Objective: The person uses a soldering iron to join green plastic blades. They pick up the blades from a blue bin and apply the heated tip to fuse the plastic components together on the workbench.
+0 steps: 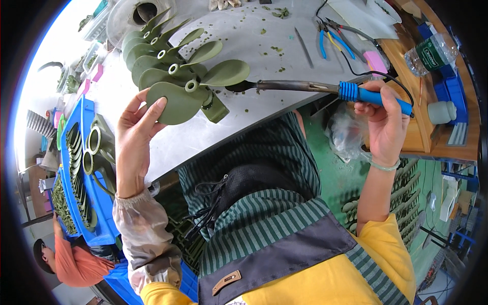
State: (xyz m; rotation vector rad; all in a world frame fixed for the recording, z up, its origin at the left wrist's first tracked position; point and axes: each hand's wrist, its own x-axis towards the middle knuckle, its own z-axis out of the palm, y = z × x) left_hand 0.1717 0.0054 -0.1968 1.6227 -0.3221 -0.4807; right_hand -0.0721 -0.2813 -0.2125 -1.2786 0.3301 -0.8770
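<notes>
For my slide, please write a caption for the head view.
Left hand steadies green fan-shaped parts; right hand holds blue-handled heated tool beside them.

Head-worn fisheye, close, facing down
</notes>
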